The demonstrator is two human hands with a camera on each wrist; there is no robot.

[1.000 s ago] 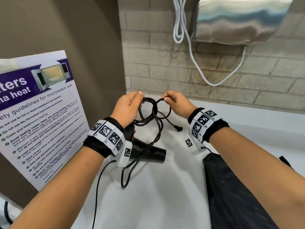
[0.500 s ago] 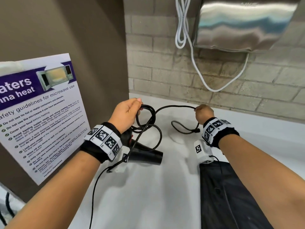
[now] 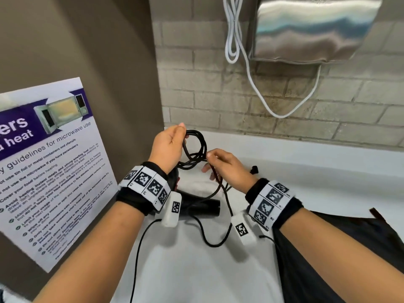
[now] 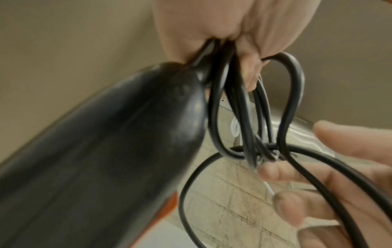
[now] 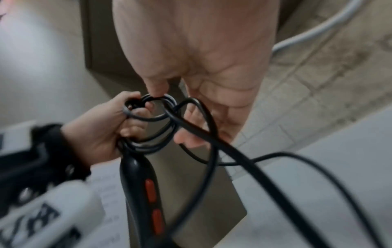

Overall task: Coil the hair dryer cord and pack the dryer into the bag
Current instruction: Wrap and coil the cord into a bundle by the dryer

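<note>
Nearest, at five o'clock on the white countertop, the black fabric bag is lying flat and waiting, with nothing going into it yet. Moving inward, the right hand, which half a second ago was stretched out toward three o'clock drawing a length of cord taut, is now swinging back to the centre, thumb and forefinger pinching a strand of the thin black rubbery power cord and bringing it against the gathered loops; the other fingers are spreading loosely. This is suggesting another turn is being added, so the coiling is well underway but unfinished: a slack length is still trailing down toward six o'clock and looping on the counter, and the small black plug is lying free at about two o'clock of the right wrist. Just beyond, at eleven o'clock, the left hand is staying curled tight around the bundle of several uneven loops. The glossy black plastic hair dryer, with orange-red switches on its handle, is hanging below that hand; whether its barrel is touching the counter is unclear. The cord is looking stiff and springy, so the loops are probably wanting to open once released.
</note>
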